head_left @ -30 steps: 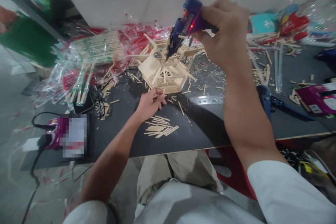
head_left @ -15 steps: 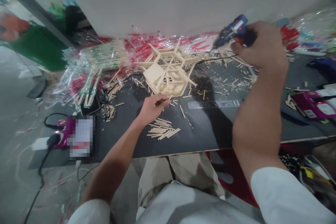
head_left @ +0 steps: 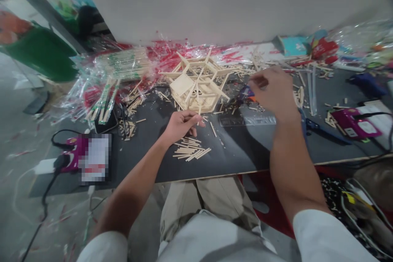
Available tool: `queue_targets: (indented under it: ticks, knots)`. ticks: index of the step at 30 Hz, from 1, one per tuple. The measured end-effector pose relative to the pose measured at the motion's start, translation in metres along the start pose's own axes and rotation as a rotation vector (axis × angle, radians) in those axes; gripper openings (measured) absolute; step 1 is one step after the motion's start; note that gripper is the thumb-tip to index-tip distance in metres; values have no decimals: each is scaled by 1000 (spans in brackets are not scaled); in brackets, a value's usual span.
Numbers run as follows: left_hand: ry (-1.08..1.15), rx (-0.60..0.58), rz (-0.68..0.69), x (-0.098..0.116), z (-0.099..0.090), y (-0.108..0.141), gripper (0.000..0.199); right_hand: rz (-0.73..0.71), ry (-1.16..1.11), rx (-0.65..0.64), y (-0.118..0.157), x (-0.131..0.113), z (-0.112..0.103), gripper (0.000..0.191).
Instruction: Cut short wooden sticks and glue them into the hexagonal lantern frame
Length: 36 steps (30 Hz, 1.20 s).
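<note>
A small wooden stick is pinched between the thumb and fingers of my left hand, at the front edge of a wooden stick model with a hexagonal base and spokes. The blue glue gun with an orange part sits low over the table, right of the model. Just above and beside it is my right hand, blurred, its thumb and fingers apart and seemingly off the gun. Short cut sticks lie in a loose pile below my left hand.
A clear ruler lies in front of the model. Wrapped sticks and plastic wrappers are heaped at back left. Purple power strips stand at both sides, with cords. Stick scraps litter the black table.
My right hand has come down and left with the glue gun, lowering it toward the table, and its fingers have loosened. My left hand stays by the model; its stick now points up.
</note>
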State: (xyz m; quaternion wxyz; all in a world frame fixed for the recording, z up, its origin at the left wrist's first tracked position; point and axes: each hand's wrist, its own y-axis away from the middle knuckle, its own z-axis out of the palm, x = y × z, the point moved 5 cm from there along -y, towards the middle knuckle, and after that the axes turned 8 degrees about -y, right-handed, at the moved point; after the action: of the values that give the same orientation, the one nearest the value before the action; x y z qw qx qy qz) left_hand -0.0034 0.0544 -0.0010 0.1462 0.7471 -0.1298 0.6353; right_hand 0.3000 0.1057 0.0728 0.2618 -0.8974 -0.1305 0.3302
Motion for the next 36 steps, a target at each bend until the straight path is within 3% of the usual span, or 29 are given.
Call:
queue_targets:
  ticks: [4,8,12,18,25,27,30,32,34,36]
  knots:
    - [100,-25,4,7,-1,2,67,-321,-205,-35,23,-76,20,16]
    - [112,9,63,10,-3,2,66,-510,-158,-165,46,-116,45,26]
    - [99,-15,90,11,-2,1,64,-586,-57,-123,61,-129,50,23]
    - [61,11,77,11,-8,0,68,-591,-52,-230,65,-138,58,20]
    - [5,-53,81,17,-9,1,71,-609,-72,-263,63,-139,57,24]
    - [-80,64,118,19,-16,2,74,-604,-81,-200,62,-137,54,29]
    - [-353,444,178,20,-36,6,68,-551,-106,-95,55,-128,51,37]
    - [-494,670,173,18,-48,9,51,-478,-109,-72,48,-121,52,42]
    - [-524,746,114,10,-53,8,28,-425,-115,-69,41,-116,56,45]
    - [-517,695,58,0,-52,3,20,-411,-129,-73,34,-115,60,49]
